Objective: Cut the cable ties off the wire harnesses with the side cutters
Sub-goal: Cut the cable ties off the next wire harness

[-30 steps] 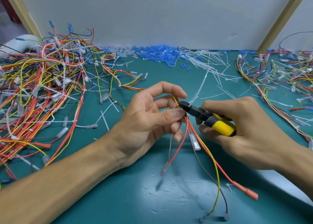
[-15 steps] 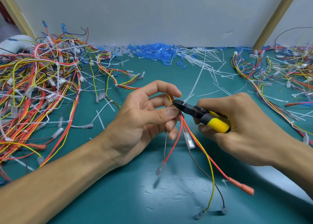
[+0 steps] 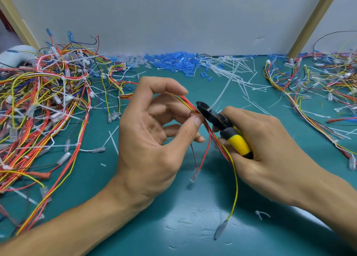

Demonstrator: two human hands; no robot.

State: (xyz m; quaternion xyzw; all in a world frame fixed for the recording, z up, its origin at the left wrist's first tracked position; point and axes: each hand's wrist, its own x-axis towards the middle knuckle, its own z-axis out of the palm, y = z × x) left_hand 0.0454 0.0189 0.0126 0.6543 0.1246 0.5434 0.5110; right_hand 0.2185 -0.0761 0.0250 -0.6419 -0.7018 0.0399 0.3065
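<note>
Left hand: the left hand (image 3: 152,139) is pinching a wire harness (image 3: 234,178) between the thumb tip and a fingertip, with the index finger arching above and the other fingers curling loosely.
Right hand: the right hand (image 3: 270,151) is gripping the yellow handle of the side cutters (image 3: 222,123), its fingers wrapping round it.
Side cutters: the black head is pointing up and to the left, and its tip is touching the harness just beside the left thumb; I cannot tell how far the jaws are closing.
Wire harness: this thin bundle of red, yellow and dark wires is hanging between the two hands, above the counter (image 3: 173,226), its loose ends trailing down to clear-sleeved terminals.
Cable tie: the white cable tie (image 3: 222,95) is sticking up and to the right from the cutter head.
Counter: a teal mat is covering it.
Left side: a large tangle of harnesses (image 3: 44,104) is lying in a heap.
Right side: a second harness pile (image 3: 318,85) is spreading along the edge.
Back edge: blue terminal sleeves (image 3: 173,62) and loose white ties (image 3: 237,72) are lying against the white wall (image 3: 173,14).
</note>
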